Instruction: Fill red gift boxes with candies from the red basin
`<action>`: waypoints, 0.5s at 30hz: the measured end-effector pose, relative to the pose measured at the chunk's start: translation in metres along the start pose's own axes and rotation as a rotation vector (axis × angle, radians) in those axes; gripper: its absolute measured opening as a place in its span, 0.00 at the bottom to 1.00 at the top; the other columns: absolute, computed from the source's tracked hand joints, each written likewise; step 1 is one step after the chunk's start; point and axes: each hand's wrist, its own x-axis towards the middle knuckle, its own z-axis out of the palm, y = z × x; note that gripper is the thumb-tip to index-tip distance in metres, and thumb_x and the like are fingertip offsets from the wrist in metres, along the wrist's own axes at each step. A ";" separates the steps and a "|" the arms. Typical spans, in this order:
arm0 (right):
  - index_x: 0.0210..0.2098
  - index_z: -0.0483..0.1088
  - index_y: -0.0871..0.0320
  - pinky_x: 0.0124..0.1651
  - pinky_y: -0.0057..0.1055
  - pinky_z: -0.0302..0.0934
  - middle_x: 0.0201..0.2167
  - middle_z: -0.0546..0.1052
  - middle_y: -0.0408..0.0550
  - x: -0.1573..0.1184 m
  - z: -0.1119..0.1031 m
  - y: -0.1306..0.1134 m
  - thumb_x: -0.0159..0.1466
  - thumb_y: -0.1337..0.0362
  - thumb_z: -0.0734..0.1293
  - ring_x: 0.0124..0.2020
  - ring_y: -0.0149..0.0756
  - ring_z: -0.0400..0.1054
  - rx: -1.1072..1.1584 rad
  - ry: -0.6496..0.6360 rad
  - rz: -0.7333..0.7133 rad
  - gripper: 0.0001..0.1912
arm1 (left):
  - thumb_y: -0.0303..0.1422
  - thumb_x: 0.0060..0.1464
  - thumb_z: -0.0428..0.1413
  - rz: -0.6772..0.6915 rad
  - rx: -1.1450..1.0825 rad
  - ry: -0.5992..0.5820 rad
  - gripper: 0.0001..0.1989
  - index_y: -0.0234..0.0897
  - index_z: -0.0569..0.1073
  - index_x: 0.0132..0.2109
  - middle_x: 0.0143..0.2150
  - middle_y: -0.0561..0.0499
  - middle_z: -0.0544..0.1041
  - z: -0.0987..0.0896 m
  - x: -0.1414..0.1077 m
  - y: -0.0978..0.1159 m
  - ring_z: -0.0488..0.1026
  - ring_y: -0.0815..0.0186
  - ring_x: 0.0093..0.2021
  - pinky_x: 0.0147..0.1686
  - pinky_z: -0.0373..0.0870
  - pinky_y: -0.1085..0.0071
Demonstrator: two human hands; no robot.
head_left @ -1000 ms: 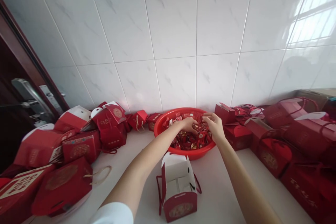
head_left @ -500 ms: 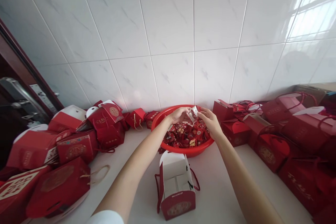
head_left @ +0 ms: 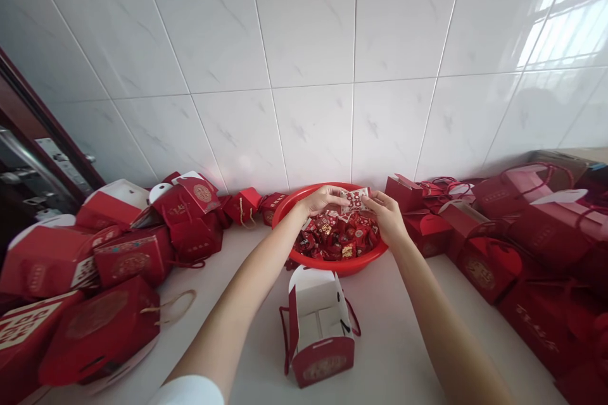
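Between my two hands, above a red plastic basin (head_left: 327, 267), is a small white packet with red print (head_left: 354, 200), probably a wrapped candy. My left hand (head_left: 325, 200) pinches its left side, and my right hand (head_left: 386, 213) pinches the right side, so its printed face shows. Beneath them the basin holds many red-wrapped candies (head_left: 332, 237), some with gold print. In front of the basin stands an open red gift box (head_left: 327, 361) with a white inside and red cord handles. No candy shows in the part of its inside that I can see.
Red gift boxes lie piled on the left (head_left: 133, 256) and on the right (head_left: 489, 269) of the white table (head_left: 389, 354). A tiled wall (head_left: 313, 133) rises right behind the basin. A door with a metal handle (head_left: 28, 158) is at the far left.
The packet was tilted between my fingers and is now spread flatter, its print facing me. My right hand has turned a little inward. The view has shifted slightly.
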 end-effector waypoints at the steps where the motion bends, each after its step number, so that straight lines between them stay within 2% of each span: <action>1: 0.24 0.72 0.56 0.34 0.30 0.68 0.27 0.78 0.43 -0.001 0.000 -0.002 0.42 0.52 0.80 0.28 0.33 0.70 0.027 -0.001 0.007 0.20 | 0.34 0.38 0.72 0.008 -0.017 0.001 0.15 0.32 0.76 0.29 0.26 0.53 0.77 0.000 0.000 0.001 0.73 0.71 0.26 0.31 0.70 0.72; 4: 0.23 0.71 0.56 0.33 0.28 0.68 0.26 0.77 0.41 0.000 0.000 -0.004 0.41 0.54 0.81 0.28 0.31 0.70 0.108 0.080 -0.014 0.20 | 0.37 0.40 0.71 0.031 -0.092 0.050 0.16 0.33 0.77 0.32 0.29 0.51 0.79 0.000 0.001 0.003 0.76 0.68 0.30 0.36 0.72 0.70; 6: 0.23 0.70 0.56 0.31 0.27 0.67 0.25 0.76 0.40 0.001 -0.002 -0.004 0.41 0.55 0.80 0.27 0.30 0.69 0.156 0.161 -0.047 0.19 | 0.41 0.48 0.66 0.049 -0.067 0.155 0.15 0.34 0.79 0.37 0.34 0.48 0.81 -0.003 0.003 0.001 0.78 0.65 0.36 0.42 0.73 0.68; 8: 0.24 0.70 0.56 0.30 0.27 0.66 0.23 0.75 0.39 0.003 -0.003 -0.002 0.42 0.56 0.80 0.25 0.30 0.68 0.171 0.201 -0.070 0.18 | 0.39 0.53 0.61 0.014 0.172 0.307 0.11 0.35 0.79 0.37 0.36 0.47 0.81 -0.008 0.005 -0.005 0.78 0.64 0.37 0.44 0.73 0.67; 9: 0.24 0.70 0.56 0.29 0.27 0.66 0.23 0.74 0.39 0.004 -0.003 -0.002 0.43 0.56 0.79 0.25 0.30 0.68 0.169 0.206 -0.073 0.18 | 0.35 0.53 0.60 -0.027 0.338 0.367 0.08 0.35 0.80 0.36 0.36 0.47 0.81 -0.011 0.005 -0.009 0.78 0.64 0.38 0.45 0.73 0.67; 11: 0.24 0.70 0.56 0.27 0.27 0.65 0.22 0.74 0.38 0.004 -0.003 -0.001 0.44 0.56 0.79 0.23 0.29 0.67 0.162 0.207 -0.070 0.17 | 0.28 0.46 0.62 -0.132 0.621 0.405 0.01 0.36 0.80 0.30 0.32 0.48 0.81 -0.018 0.005 -0.018 0.77 0.61 0.38 0.45 0.72 0.66; 15: 0.24 0.70 0.56 0.26 0.28 0.65 0.21 0.74 0.39 0.002 -0.003 0.000 0.43 0.59 0.80 0.23 0.30 0.68 0.162 0.198 -0.067 0.17 | 0.19 0.30 0.65 -0.268 0.773 0.315 0.10 0.38 0.78 0.21 0.26 0.50 0.78 -0.026 0.005 -0.031 0.77 0.55 0.37 0.43 0.71 0.65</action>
